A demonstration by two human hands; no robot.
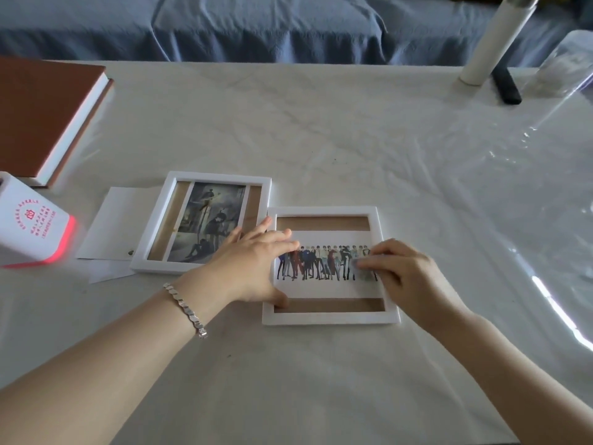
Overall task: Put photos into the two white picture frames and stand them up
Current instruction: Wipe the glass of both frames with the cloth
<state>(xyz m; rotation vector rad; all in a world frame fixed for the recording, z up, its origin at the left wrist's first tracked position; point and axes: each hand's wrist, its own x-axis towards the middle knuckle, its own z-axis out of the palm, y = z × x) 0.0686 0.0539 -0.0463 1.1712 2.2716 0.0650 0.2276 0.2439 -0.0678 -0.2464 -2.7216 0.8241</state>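
Both hands on the glossy photo [324, 268] in the square white frame [330, 317]: left hand [253, 268] flat and open, right hand [404, 271] apparently pinching its edge.

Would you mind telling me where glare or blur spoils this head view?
Head view: window glare streaks the clear plastic sheet at right; the white box at left glows red along its edge; the right hand is slightly motion-blurred at its fingertips; the group photo stays legible.

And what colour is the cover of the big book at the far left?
Reddish brown, with white page edges; the book shows in the head view.
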